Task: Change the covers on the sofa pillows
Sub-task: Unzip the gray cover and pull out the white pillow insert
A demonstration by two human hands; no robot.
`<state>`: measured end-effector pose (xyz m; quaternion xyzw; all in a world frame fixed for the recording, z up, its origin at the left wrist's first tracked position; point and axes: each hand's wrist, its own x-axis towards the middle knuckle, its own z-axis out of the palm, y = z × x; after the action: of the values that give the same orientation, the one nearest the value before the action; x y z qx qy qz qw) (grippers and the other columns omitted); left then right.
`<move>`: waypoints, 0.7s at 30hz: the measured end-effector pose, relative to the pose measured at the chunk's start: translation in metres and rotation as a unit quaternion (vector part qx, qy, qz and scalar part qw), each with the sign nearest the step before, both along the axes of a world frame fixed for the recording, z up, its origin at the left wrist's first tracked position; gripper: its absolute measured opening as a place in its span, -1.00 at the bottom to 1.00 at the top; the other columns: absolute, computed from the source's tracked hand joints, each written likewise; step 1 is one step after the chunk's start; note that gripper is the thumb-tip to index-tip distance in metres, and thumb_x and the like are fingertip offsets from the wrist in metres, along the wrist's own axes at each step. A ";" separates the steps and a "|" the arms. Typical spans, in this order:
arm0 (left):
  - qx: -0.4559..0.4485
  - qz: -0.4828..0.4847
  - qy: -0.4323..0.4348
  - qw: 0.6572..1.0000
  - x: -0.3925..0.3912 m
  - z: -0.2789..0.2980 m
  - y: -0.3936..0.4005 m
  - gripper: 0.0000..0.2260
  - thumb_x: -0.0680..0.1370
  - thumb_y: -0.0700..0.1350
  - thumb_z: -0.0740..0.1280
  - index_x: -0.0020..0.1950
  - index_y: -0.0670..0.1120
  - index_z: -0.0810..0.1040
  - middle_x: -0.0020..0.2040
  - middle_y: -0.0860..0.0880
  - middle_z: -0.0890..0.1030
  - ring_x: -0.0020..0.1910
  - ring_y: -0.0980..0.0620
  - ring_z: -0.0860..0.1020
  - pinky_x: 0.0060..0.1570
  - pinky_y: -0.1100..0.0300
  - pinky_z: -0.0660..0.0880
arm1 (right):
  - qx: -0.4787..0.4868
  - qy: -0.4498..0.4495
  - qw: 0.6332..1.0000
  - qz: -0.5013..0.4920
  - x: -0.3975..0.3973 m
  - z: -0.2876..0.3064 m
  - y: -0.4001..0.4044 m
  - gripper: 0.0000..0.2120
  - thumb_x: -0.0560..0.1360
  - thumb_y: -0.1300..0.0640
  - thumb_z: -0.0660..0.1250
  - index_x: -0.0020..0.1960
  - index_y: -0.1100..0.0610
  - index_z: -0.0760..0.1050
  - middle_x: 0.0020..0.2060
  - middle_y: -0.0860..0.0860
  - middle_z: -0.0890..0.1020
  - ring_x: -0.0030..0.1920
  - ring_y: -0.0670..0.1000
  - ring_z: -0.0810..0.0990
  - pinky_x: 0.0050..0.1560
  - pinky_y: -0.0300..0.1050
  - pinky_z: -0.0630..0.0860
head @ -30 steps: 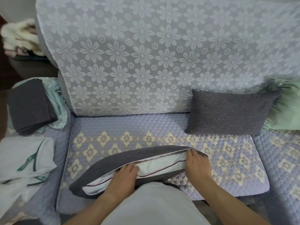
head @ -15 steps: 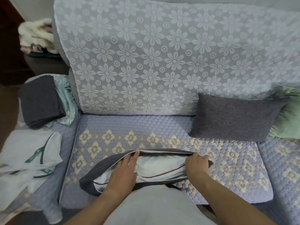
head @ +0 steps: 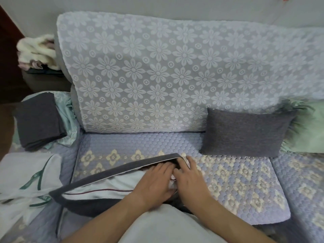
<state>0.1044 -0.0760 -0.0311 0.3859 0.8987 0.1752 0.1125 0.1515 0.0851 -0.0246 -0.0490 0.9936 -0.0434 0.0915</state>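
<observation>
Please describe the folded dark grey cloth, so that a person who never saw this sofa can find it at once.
Start at the flower-patterned backrest cover and go to its lower left corner. There the folded dark grey cloth lies on a crumpled pale green fabric. Unlike the stuffed grey pillow at the right, it is flat and unfilled.

A fluffy cream bundle sits on a dark side table left of the sofa. White cloth with green trim lies at the lower left
</observation>
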 end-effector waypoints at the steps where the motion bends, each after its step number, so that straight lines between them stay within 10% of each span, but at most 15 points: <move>1: -0.014 0.002 -0.003 1.000 -0.002 0.003 0.001 -0.54 0.47 0.21 0.27 0.31 0.05 0.44 0.25 0.10 0.52 0.21 0.06 0.47 0.18 0.11 0.44 | -0.008 0.008 1.000 -0.001 -0.001 0.003 -0.002 -0.79 0.42 0.12 0.31 0.05 0.04 0.51 0.43 0.09 0.33 0.46 0.30 0.29 0.32 0.18 0.46; 8: -0.128 0.032 0.018 0.991 -0.003 0.030 0.003 -0.81 0.58 -0.09 0.18 0.13 0.01 0.53 0.08 -0.01 0.62 0.02 -0.14 0.62 -0.18 0.01 0.36 | -0.020 0.101 0.993 -0.054 0.013 0.028 -0.001 -0.73 0.36 -0.11 0.33 -0.02 0.00 0.46 -0.18 -0.11 0.61 -0.25 0.04 0.54 -0.30 -0.05 0.48; 21: 0.079 0.011 -0.005 0.997 -0.001 0.054 -0.066 -0.74 0.25 -0.25 0.21 -0.28 0.00 0.15 -0.34 0.06 0.36 -0.41 0.01 0.30 -0.47 0.10 0.18 | -0.026 -0.223 0.972 -0.072 0.022 0.004 0.066 -0.38 0.47 -0.52 -0.18 0.23 -0.14 0.32 0.16 -0.15 0.53 0.15 0.00 0.44 0.22 0.02 0.39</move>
<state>0.1037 -0.1421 0.0227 0.3828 0.8858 0.2485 0.0844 0.1740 0.1508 -0.0207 0.0310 0.9475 -0.0858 0.3065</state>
